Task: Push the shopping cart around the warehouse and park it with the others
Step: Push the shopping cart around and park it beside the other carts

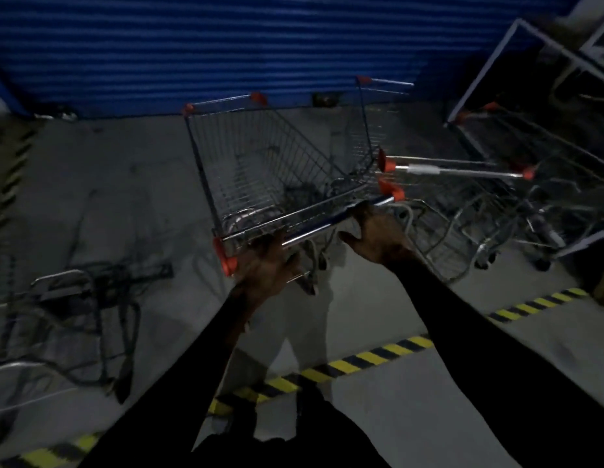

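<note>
A wire shopping cart (260, 170) with orange corner caps stands in front of me, nose toward a blue roller door. Its handle bar (314, 228) runs slantwise from lower left to upper right. My left hand (270, 265) grips the bar near its left end. My right hand (374, 231) rests on the bar near the right end, thumb spread out to the left and fingers over the bar. Just to the right stand other parked carts (462, 184), one with a silver handle and orange caps close beside my cart.
The blue roller door (226, 45) closes the far side. A white metal frame (530, 62) leans at the right over the carts. A dark folded trolley (91, 298) lies on the floor at left. Yellow-black floor tape (361, 359) crosses behind the cart.
</note>
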